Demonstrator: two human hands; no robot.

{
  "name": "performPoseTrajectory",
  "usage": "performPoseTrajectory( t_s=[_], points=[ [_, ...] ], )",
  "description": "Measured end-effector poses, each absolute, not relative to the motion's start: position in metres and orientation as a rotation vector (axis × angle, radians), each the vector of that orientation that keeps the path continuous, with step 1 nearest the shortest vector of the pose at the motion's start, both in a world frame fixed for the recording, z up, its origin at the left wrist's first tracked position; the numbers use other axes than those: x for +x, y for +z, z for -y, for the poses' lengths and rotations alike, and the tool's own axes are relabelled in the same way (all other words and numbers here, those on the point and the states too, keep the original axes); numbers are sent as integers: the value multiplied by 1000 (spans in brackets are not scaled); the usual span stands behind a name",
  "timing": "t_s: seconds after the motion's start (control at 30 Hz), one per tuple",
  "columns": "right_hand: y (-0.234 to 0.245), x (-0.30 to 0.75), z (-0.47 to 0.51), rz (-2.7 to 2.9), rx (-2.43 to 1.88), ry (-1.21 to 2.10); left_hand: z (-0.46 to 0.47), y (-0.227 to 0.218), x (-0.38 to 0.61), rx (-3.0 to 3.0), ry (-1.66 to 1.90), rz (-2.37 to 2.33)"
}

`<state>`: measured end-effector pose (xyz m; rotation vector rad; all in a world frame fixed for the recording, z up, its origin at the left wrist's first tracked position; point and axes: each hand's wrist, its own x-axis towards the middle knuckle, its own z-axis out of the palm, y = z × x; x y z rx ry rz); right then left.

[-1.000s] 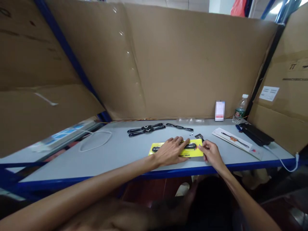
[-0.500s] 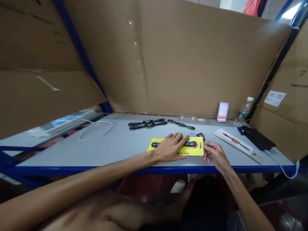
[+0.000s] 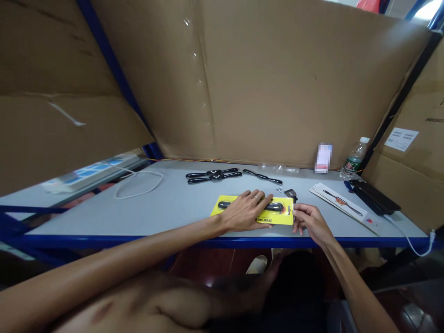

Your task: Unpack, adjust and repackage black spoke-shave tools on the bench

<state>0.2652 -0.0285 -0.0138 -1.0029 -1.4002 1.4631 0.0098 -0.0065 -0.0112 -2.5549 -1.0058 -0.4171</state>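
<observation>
Head view: yellow "SPOKE SHAVE" blister pack (image 3: 279, 216) lies on the grey worktop (image 3: 176, 199), lower centre of frame. Left hand (image 3: 245, 212) laid across its middle, palm down, fingers extended and slightly spread; not closed around anything. Right hand (image 3: 311, 223) at the pack's right end, fingers half curled, thumb and forefinger at the edge; cannot tell whether they pinch it. Centre of frame, behind the pack: two black spokeshaves (image 3: 214, 175) side by side, one further black spokeshave (image 3: 262, 177) to their right. Right of frame: printed card (image 3: 343, 204), plastic bottle (image 3: 353, 162).
</observation>
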Motion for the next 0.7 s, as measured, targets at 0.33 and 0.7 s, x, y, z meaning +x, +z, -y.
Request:
performPoseTrajectory(
  t_s=[0.33,0.7],
  points=[
    [-18,262,28,1391,-1082,1372,7,-8,15,-2606,-271,1021],
    [-12,297,46,1243,-1224,1275,6,-2,13,-2677,-120,1000]
  ],
)
